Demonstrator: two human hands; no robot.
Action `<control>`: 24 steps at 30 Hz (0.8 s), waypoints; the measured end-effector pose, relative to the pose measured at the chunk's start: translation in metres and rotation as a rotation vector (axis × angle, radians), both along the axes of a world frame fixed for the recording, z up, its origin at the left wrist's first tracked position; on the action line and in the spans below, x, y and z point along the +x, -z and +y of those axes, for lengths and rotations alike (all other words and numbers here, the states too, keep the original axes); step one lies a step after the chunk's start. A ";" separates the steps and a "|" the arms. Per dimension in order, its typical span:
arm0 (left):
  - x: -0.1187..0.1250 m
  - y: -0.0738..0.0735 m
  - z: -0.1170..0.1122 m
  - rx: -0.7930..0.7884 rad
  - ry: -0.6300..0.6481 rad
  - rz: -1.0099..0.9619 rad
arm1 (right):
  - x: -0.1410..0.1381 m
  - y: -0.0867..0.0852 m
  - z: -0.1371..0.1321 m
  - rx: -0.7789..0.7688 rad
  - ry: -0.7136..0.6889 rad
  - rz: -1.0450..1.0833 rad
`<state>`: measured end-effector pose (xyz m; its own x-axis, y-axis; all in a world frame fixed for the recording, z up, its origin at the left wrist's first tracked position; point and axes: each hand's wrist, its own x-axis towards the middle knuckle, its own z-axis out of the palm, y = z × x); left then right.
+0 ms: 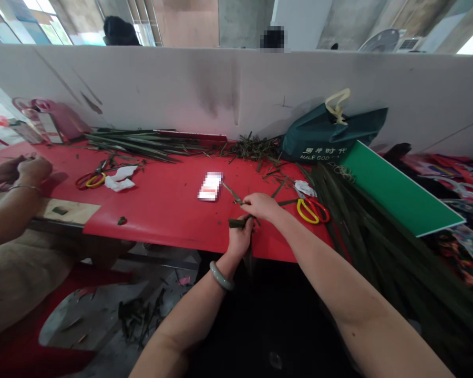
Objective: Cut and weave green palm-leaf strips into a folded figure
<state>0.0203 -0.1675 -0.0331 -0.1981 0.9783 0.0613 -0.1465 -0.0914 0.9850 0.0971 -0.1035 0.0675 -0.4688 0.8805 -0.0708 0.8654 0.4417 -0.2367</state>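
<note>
One held leaf strip, two scissors, one green bag, one green board.

Red tabletop free left of left hand; scissors & leaf pile block rt side

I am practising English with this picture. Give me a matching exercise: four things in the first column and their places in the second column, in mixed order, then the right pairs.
Things
1. dark green bag
2. bright green board
3. leaf strip
4. grey bracelet

Places
A. around the wrist of the left hand
B. against the white wall
C. held between the left hand and the right hand
D. lying on the right, next to the long leaves

Pairs: 1-B, 2-D, 3-C, 4-A
</note>
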 end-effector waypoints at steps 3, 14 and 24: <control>-0.001 -0.009 -0.003 -0.012 -0.025 -0.059 | -0.003 -0.001 -0.010 -0.007 -0.047 0.222; -0.005 -0.010 0.000 0.010 0.021 -0.113 | 0.006 0.005 -0.022 0.160 -0.001 0.286; -0.004 -0.009 0.000 0.020 -0.010 -0.079 | -0.001 0.003 -0.013 0.144 0.056 -0.082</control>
<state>0.0167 -0.1675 -0.0242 -0.2127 0.9750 0.0649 -0.2223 -0.1130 0.9684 0.0962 -0.1166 0.0650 -0.4164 0.9089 0.0224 0.9035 0.4164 -0.1018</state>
